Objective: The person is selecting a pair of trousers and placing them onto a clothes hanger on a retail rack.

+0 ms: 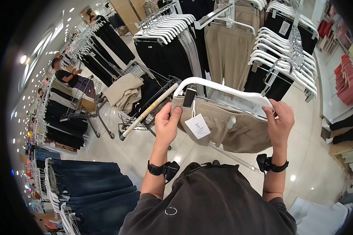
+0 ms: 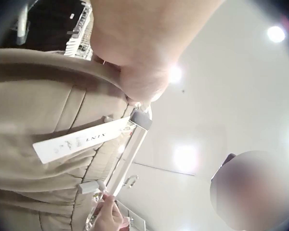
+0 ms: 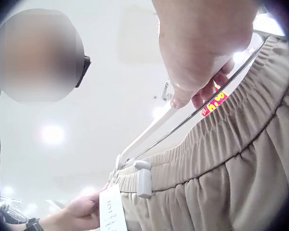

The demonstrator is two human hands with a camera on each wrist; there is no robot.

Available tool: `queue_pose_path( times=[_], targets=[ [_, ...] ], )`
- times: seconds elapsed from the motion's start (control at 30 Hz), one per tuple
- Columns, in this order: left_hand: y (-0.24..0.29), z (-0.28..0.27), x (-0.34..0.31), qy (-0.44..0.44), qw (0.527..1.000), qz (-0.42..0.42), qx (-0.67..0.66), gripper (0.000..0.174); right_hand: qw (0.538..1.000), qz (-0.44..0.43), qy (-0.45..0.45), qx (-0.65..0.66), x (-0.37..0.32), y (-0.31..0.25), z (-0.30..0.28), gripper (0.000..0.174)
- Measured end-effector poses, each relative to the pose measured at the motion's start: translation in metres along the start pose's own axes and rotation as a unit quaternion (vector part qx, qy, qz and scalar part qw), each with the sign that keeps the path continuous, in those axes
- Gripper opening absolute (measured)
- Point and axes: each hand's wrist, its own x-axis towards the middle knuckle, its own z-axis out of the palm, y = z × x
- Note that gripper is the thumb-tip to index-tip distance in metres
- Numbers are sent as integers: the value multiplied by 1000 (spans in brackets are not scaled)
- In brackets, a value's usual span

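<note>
The beige elastic-waisted garment [image 1: 239,137] is held up between both hands in front of the wearer's body, hung from a white hanger [image 1: 227,89]. Its waistband is pinched at one end, near the black clip [image 1: 190,97], in the narrow grip of the left hand [image 1: 166,125]. The hanger's other end is held by the right hand [image 1: 281,121], with the thumb laid against the white plastic. In front of the fabric, a printed paper tag [image 1: 198,126] is hung beside a pale security tag [image 1: 231,122].

The waistband could be drawn out of the clip if the cloth were tugged while the hanger was held firm. One side could be left sagging if either pinch were loosened. The hanger could also be caught on the rack hangers [image 1: 286,64] just beyond it, and the paper tag's loop could be strained if snagged by a finger.

Counted in hand: one garment, one hanger, one paper tag, one security tag and one clip plainly seen; whether a second is covered by the right hand cannot be told. Two wrist cameras are worn. Two carts are seen: a near cart [image 1: 149,111], by whose handle folded beige clothing [image 1: 125,92] is piled, and a farther cart [image 1: 79,106], beside one person [image 1: 68,76]. The racked garments are too crowded to be counted.
</note>
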Motion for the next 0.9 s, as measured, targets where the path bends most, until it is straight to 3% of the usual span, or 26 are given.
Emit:
queue_pose_path(
  times=[0.27,0.4,0.5,0.63,0.7,0.77,0.9],
  targets=[
    [9,2,-7,-41,995,-40,-81,31,997,47,-25,58,-11,6,1,20],
    [-9,12,-10,-11,999,-7,43,34,996,45,-51,57,-14,10,1,20],
    [-1,12,-15,-32,999,-42,7,34,994,64,-72,61,-21,15,7,22],
    [10,22,-17,-27,992,60,112,28,983,116,-84,114,-38,25,25,19],
    [14,32,-17,-26,984,89,155,25,982,132,25,134,-48,15,29,16],
    [17,39,-21,-69,969,96,217,20,981,119,29,150,-56,3,26,17],
    [14,55,-29,-127,954,128,237,15,958,60,-92,265,-45,-32,28,37]
  ],
)
